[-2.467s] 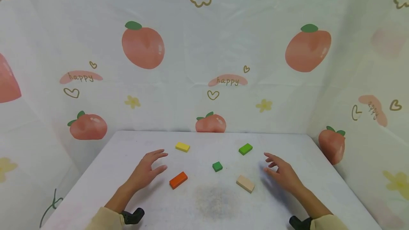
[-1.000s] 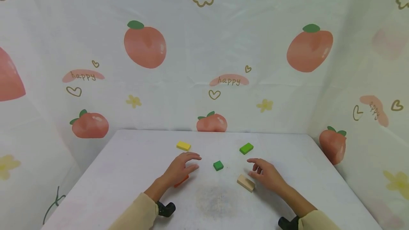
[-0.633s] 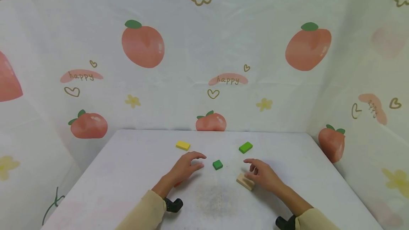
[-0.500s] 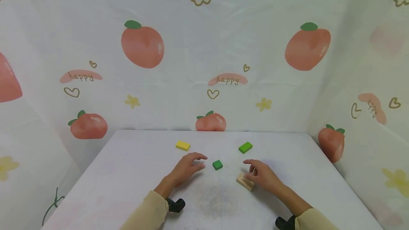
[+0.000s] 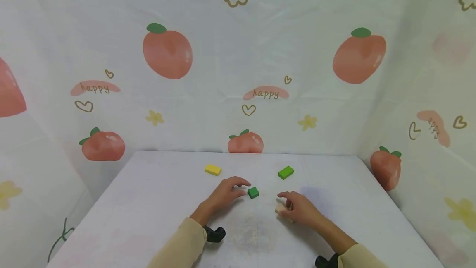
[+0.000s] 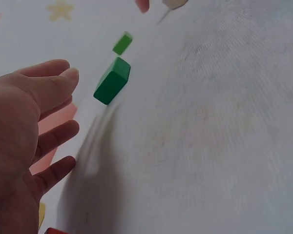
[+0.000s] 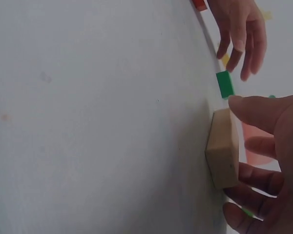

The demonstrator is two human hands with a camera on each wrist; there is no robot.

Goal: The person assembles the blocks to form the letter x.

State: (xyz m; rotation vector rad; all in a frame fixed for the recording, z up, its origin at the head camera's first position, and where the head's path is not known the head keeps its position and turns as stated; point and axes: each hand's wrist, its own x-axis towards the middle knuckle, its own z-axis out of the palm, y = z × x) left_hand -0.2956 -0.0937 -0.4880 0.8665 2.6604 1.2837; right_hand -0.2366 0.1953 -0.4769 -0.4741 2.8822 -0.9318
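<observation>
3 sides of the space before me were hung with white cloth, printed with peaches and yellow flowers. Below it spread the white desk, running back to the far side of the cloth. My 2 beige sleeves came in from the near edge, and between them a grey smudge marked the desk.

My left hand was held with thumb and fingers well parted, nothing in it. My right hand hung over a block with the thumb lifted away from the fingers in a loose, wide curve; it gripped nothing, though I could not tell whether the fingertips brushed that block. A black device was strapped at my left wrist, and a matching black unit at my right.

5 blocks lay about the desk. The beige block was the piece under my right hand, partly covered by it. The red block lay near my left wrist, hidden from the head view. The yellow block sat beyond my left hand, and the light green block beyond my right. Smallest was the dark green block, between my 2 hands, just beside my left fingertips but apart from them.
</observation>
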